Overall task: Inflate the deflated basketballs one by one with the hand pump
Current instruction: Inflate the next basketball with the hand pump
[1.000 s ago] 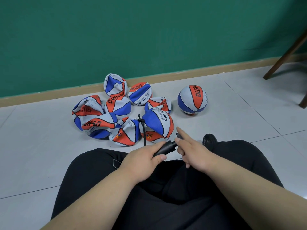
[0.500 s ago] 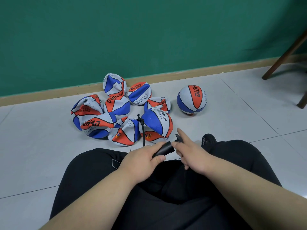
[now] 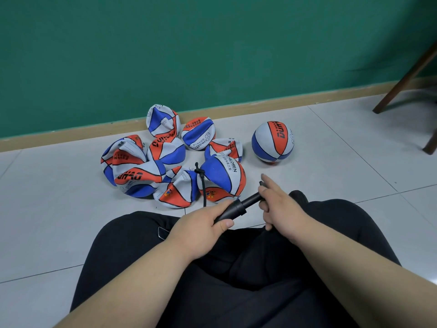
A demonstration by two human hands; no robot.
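My left hand [image 3: 203, 223] grips the barrel of a black hand pump [image 3: 234, 208] above my lap. My right hand [image 3: 281, 207] holds the pump's handle end, index finger stretched forward; the plunger rod shows between the hands. A thin black hose [image 3: 201, 183] rises from the pump to a partly filled basketball [image 3: 224, 176] just ahead. Several deflated red, white and blue basketballs [image 3: 139, 171] lie crumpled in a heap on the floor to its left and behind it. One round, inflated ball [image 3: 272, 141] stands apart on the right.
I sit on a pale tiled floor [image 3: 47, 221] with my black-trousered legs [image 3: 212, 280] spread in front. A green wall [image 3: 212, 43] with a tan skirting board runs behind the balls. Brown wooden furniture legs [image 3: 406, 76] stand at the far right.
My right hand has drawn the pump handle outward to the right, so more of the plunger rod shows. My left hand and the balls have stayed put.
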